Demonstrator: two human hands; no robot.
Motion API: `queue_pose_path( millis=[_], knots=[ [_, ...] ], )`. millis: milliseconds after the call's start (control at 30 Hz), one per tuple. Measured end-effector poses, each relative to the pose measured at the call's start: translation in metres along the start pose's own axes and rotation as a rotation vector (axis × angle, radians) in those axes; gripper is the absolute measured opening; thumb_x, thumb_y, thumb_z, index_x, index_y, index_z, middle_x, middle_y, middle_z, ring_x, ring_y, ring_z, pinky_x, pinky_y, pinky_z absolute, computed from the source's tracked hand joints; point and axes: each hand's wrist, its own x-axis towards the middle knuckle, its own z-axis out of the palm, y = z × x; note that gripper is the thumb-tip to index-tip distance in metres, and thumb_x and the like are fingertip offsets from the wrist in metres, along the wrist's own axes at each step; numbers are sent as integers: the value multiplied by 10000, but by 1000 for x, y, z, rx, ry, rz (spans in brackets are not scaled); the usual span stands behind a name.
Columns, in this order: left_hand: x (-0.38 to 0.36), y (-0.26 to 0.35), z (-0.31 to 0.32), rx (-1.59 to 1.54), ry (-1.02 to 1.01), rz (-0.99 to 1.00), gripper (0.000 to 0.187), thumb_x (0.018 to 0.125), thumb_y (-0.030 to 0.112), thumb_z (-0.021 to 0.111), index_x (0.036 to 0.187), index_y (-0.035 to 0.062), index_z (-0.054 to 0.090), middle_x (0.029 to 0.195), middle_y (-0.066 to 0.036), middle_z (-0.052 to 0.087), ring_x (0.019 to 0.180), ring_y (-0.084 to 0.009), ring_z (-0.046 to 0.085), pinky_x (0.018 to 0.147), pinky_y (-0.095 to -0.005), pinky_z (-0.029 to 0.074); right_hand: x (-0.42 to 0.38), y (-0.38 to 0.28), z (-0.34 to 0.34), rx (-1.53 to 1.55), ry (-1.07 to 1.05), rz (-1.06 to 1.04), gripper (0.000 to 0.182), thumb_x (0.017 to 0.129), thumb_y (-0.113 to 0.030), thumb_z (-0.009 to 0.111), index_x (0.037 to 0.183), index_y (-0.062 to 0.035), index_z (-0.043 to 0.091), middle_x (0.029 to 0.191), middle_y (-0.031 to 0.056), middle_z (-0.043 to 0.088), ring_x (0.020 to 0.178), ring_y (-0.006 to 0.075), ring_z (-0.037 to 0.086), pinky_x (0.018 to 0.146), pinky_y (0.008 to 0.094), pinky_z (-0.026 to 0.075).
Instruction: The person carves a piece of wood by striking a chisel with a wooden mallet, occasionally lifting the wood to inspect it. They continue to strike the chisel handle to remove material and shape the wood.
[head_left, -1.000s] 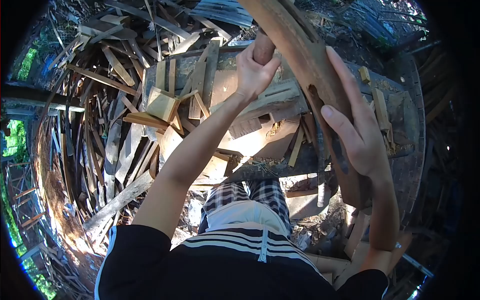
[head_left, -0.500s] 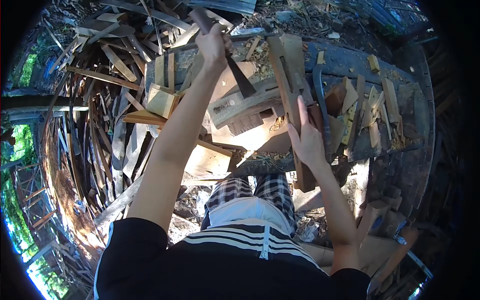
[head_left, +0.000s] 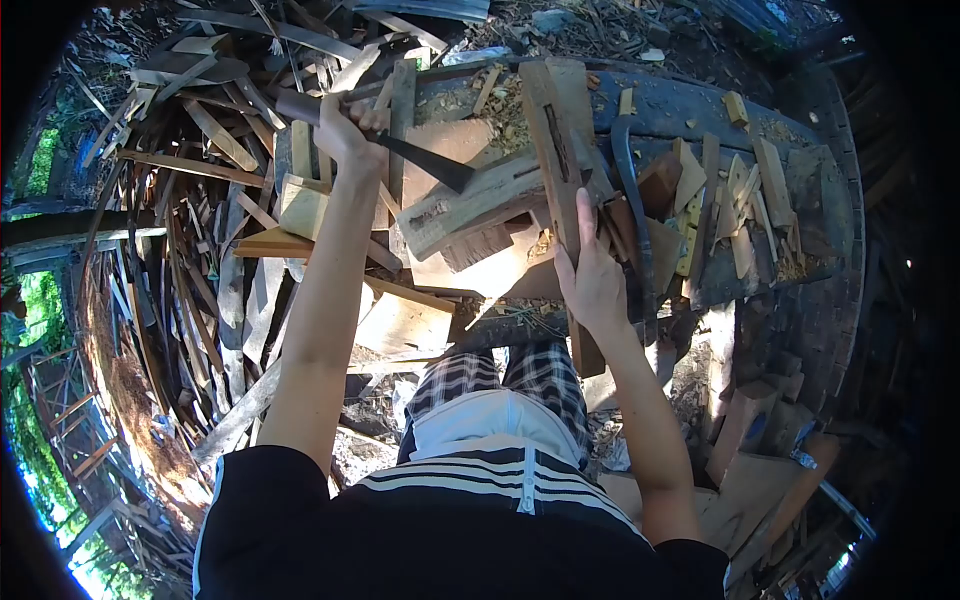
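Note:
My left hand (head_left: pixel 346 138) grips the thick wooden handle of a chopping blade (head_left: pixel 430 164). The dark blade widens toward its squared end, which points right and overlaps a slotted timber block (head_left: pixel 490 205) in this view. Under my right hand (head_left: pixel 597 285) is a long wooden beam (head_left: pixel 549 130) with narrow slots cut in it. It stands tilted across the block, its lower end near my legs. The index finger lies stretched along the beam and the thumb presses its left side; the other fingers are partly hidden at its right edge.
A curved metal bar (head_left: pixel 627 170) lies right of the beam, near a yellow piece (head_left: pixel 688 235) and several wood offcuts (head_left: pixel 742 205). Wood shavings (head_left: pixel 507 112) litter the dark worktable (head_left: pixel 660 112). A large heap of scrap wood (head_left: pixel 222 130) rises on the left.
My left hand has swung left and lower with the chopping blade, which now lies nearer level. My right hand stays on the beam. The whole view has shifted slightly.

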Motion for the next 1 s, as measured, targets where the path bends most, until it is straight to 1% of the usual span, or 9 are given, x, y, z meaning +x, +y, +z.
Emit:
queue_pose_path(
  millis=[33,67,200,300,367,467,667,900,1000],
  knots=[
    [-7,11,6,24,-67,43,170,880,172,557,769,125,437,574,34,338,459,-94,335,460,-289,294,-1,1,1,-1,-6,-3,804,929,-264,616,1576,-164,150,890,267,655,790,454,664,669,517,536],
    [-14,17,16,30,-77,69,152,876,159,559,783,110,449,575,24,354,456,-100,341,459,-294,296,-2,4,3,-4,7,-17,807,930,-265,616,1577,-170,143,893,268,657,794,453,665,674,515,537],
    [-39,21,43,147,-219,144,236,847,137,608,685,85,445,540,-13,396,418,-124,344,432,-307,302,-1,0,2,24,20,-24,822,930,-270,615,1580,-189,118,871,262,659,782,448,667,670,510,540],
    [-51,11,53,235,-319,149,220,836,123,619,700,66,455,530,-16,400,414,-126,351,422,-303,295,-1,2,5,-23,19,-19,831,931,-271,615,1582,-195,103,860,252,658,773,442,668,667,505,541],
    [-56,6,58,225,-345,138,226,835,114,621,699,60,449,531,-18,407,408,-124,361,416,-298,296,-1,3,7,-25,36,-31,835,930,-271,615,1582,-196,98,852,249,656,768,438,669,665,505,541],
    [-57,-1,62,267,-415,139,215,852,93,607,706,57,454,521,-19,413,375,-119,357,393,-293,288,-1,4,8,-31,42,-36,837,931,-270,615,1582,-195,94,837,244,653,761,433,669,663,505,540],
    [-62,-6,65,325,-449,157,175,853,77,626,762,48,479,519,-16,416,367,-113,359,378,-290,287,-2,2,6,-20,30,-27,823,936,-262,609,1580,-186,101,823,235,651,760,428,670,665,502,538],
    [-61,-8,65,347,-443,157,175,850,73,641,775,52,484,523,-16,427,365,-111,364,371,-285,286,-1,4,8,11,50,-49,810,932,-262,616,1576,-177,132,834,231,657,767,425,675,645,490,542],
    [-69,-10,70,369,-493,172,156,848,54,634,788,53,490,522,-17,426,356,-111,352,358,-285,265,-1,4,8,10,74,-69,811,926,-262,621,1576,-174,144,815,223,653,742,421,673,628,488,541]
  ],
)
